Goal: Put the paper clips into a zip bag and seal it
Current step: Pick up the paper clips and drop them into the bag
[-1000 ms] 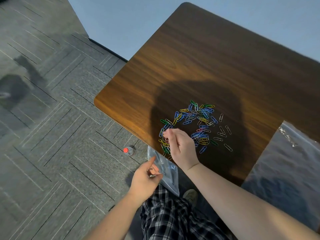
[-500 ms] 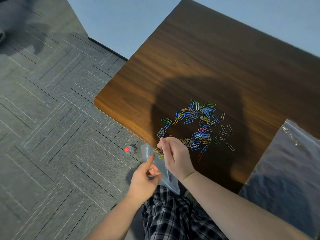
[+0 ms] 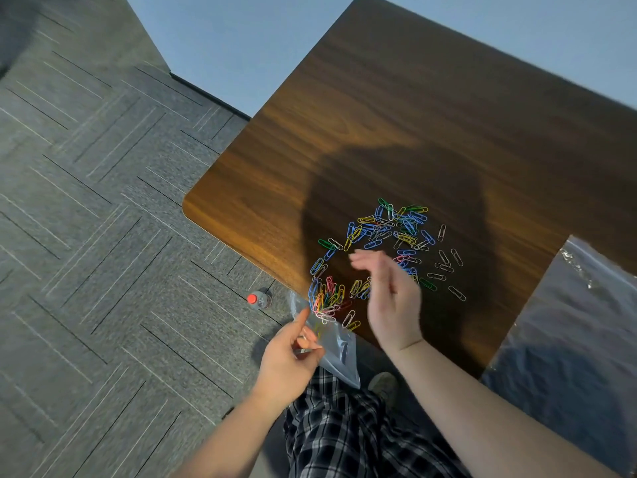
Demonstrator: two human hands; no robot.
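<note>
dozens of bright paper clips (image 3: 379,250) — left hand (image 3: 289,363) pinches clear zip bag (image 3: 331,343), right hand (image 3: 389,298) loosely spread.

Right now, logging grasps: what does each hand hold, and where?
Left hand pinches the zip bag at its open mouth edge. Right hand is open, holding nothing.
</note>
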